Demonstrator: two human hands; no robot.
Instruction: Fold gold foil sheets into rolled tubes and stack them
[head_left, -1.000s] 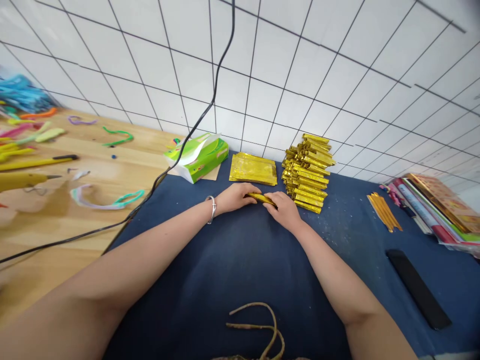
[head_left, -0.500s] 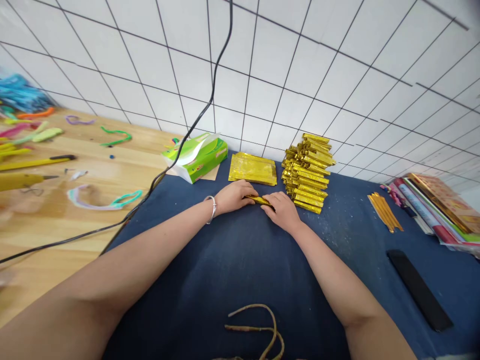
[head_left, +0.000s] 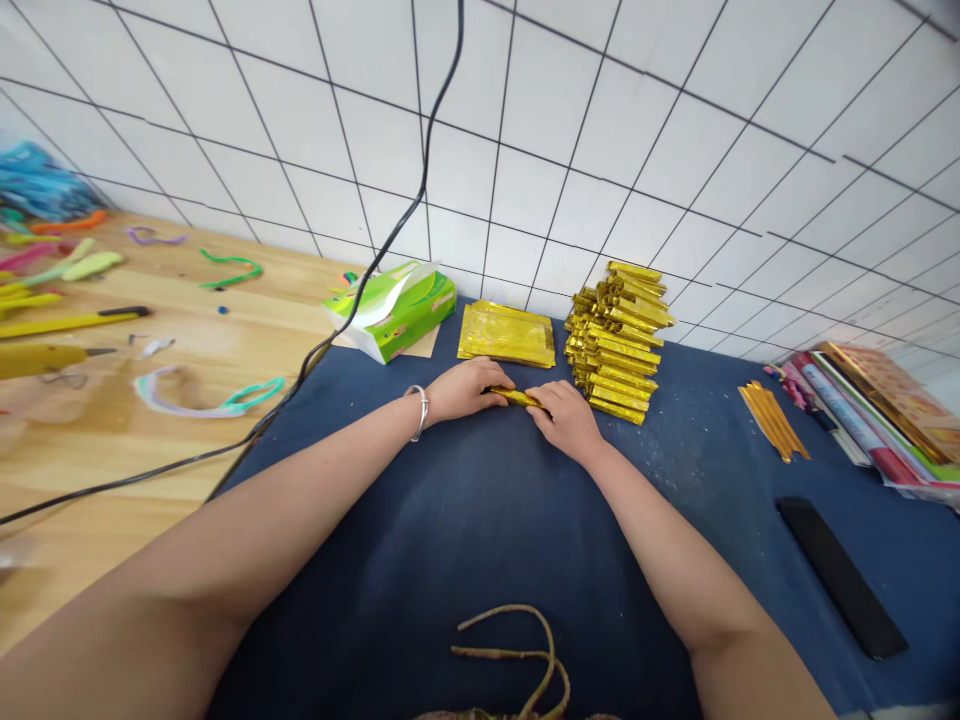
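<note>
A narrow gold foil strip (head_left: 517, 397) lies between my two hands on the dark blue cloth (head_left: 480, 520). My left hand (head_left: 471, 388), with a silver bangle at the wrist, has its fingers closed on the strip's left end. Fingers of my right hand (head_left: 562, 415) are closed on its right end. Just behind my hands rests a flat stack of gold foil sheets (head_left: 506, 335). To the right of it stands a tall pile of folded gold strips (head_left: 615, 345).
A green tissue box (head_left: 401, 310) stands at the back left, with a black cable (head_left: 382, 250) passing across it. Craft pieces and a yellow glue gun (head_left: 45, 360) lie on the wooden table. At right are a black case (head_left: 840, 575), orange strips (head_left: 774, 420) and books (head_left: 892, 410).
Both hands stay on the gold strip; the right hand's fingers have shifted slightly. The view has moved a little.
</note>
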